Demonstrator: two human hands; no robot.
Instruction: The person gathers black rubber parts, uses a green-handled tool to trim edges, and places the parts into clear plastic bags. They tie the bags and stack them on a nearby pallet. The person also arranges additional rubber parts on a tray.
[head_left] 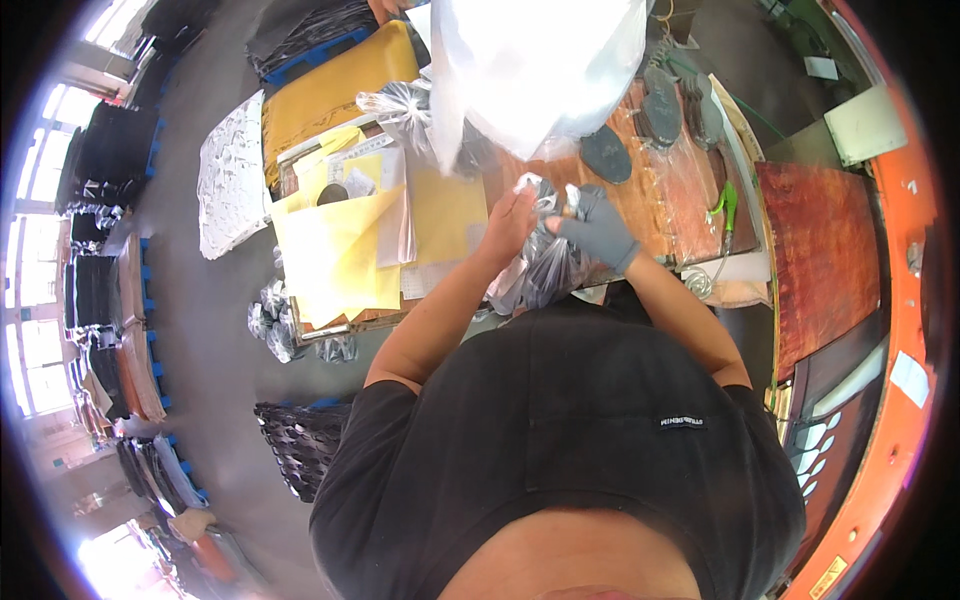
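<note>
A clear plastic bag (552,268) with dark contents stands at the near table edge, close to my body. My bare left hand (512,222) is closed on the gathered plastic at the bag's top. On the other side of the neck, my right hand (600,228), in a grey glove, is closed on the same plastic, thumb toward the left hand. Just beyond lies a dark sole-shaped piece (606,155). Farther right, more dark sole-shaped pieces (660,105) form a stack. What exactly fills the bag is hard to make out.
Yellow sheets (335,255) and papers cover the table's left. Bright translucent plastic (540,70) spans the far middle. A green-handled tool (728,208) lies at right, near an orange machine frame (900,400). Knotted bags (272,322) hang or lie below the left edge.
</note>
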